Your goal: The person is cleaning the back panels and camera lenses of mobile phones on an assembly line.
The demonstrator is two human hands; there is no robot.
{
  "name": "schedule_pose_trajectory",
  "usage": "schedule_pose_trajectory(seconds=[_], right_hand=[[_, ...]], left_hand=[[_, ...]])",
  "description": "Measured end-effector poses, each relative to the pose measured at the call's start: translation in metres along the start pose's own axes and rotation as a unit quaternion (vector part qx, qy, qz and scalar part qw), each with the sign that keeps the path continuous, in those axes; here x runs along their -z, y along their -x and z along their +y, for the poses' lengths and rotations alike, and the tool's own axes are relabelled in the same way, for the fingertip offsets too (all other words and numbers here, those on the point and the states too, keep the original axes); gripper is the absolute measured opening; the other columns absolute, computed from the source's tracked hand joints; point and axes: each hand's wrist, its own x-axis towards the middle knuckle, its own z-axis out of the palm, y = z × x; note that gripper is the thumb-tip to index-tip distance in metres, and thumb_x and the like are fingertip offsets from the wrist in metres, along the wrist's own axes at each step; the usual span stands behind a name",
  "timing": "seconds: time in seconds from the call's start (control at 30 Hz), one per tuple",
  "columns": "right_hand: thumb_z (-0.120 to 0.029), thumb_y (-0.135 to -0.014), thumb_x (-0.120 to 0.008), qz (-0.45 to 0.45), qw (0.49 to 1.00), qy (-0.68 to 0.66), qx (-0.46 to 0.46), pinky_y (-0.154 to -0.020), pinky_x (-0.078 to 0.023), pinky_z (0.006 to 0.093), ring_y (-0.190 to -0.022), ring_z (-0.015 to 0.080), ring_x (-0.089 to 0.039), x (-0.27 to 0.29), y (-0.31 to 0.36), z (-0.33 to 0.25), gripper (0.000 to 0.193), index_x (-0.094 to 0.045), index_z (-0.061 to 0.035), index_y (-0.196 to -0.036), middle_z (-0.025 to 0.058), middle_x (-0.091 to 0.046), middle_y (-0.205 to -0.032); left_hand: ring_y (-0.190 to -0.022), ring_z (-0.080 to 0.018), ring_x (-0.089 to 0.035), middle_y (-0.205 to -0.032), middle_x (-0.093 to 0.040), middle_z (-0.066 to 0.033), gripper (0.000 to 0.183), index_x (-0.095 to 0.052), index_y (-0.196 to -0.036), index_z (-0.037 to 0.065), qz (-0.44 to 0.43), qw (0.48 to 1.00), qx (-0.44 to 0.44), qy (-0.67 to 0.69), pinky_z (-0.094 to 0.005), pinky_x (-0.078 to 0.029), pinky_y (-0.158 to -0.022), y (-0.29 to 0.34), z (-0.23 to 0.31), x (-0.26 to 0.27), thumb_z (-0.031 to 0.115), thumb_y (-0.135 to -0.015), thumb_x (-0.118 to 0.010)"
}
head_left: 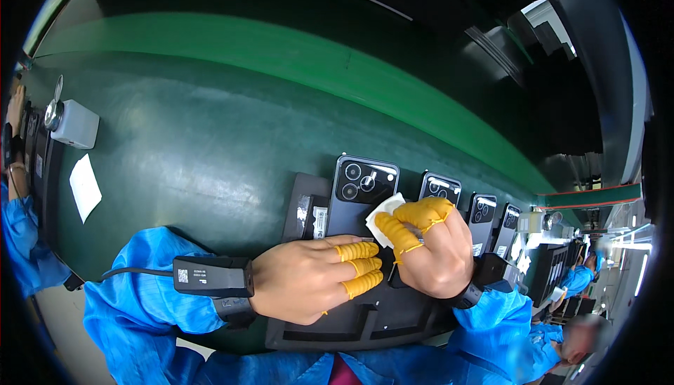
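Note:
A dark smartphone (345,216) with a glossy camera block lies back up in a black tray (330,332) in front of me. My left hand (309,276), yellow cots on several fingers, rests flat with fingers stretched out over the phone's lower part. Pinched in my right hand (439,255), which also wears yellow finger cots, is a folded white wipe (379,222). The wipe touches the right side of the phone's back, below the camera block. The phone's lower end is hidden under my hands.
More smartphones (481,209) stand in a row to the right. On the green bench (203,125), a white dispenser bottle (77,125) with a metal top and a white sheet (86,188) are at the left. Co-workers in blue sleeves (31,237) sit on both sides.

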Motion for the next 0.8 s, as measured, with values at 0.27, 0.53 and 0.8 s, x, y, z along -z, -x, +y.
schedule_pose_trajectory(seconds=[0.27,0.53,0.8], right_hand=[[-0.008,-0.054,-0.067,0.019,1.0,0.007,0.015,-0.067,-0.052,0.0332,-0.081,0.0256,-0.06,-0.005,-0.011,0.002,0.043,-0.071,0.0005,-0.096,0.01,-0.059,-0.091],[-0.007,-0.051,-0.069,-0.034,0.997,0.061,0.036,-0.062,-0.05,0.0354,-0.075,0.0262,-0.058,0.004,0.002,0.015,0.031,-0.069,0.003,-0.08,0.0111,-0.057,-0.084],[-0.009,-0.056,-0.07,0.008,0.997,0.069,-0.025,-0.064,-0.051,0.0358,-0.075,0.0263,-0.058,0.007,-0.015,0.023,0.032,-0.072,-0.0006,-0.086,0.0094,-0.058,-0.086]], left_hand=[[-0.118,-0.0258,-0.058,-0.12,-0.062,-0.0126,0.057,-0.06,-0.122,-0.001,0.009,1.0,-0.021,0.017,-0.0387,-0.034,-0.116,-0.001,-0.003,0.002,0.017,-0.069,-0.062],[-0.129,-0.0239,-0.051,-0.131,-0.058,-0.0113,0.06,-0.059,-0.13,0.008,-0.026,1.0,0.007,0.007,-0.0382,-0.035,-0.115,0.002,-0.002,0.002,0.014,-0.07,-0.062],[-0.124,-0.0272,-0.055,-0.122,-0.062,-0.013,0.053,-0.06,-0.124,-0.001,-0.008,1.0,-0.013,0.014,-0.0392,-0.033,-0.117,0.0,-0.002,0.001,0.014,-0.073,-0.061]])
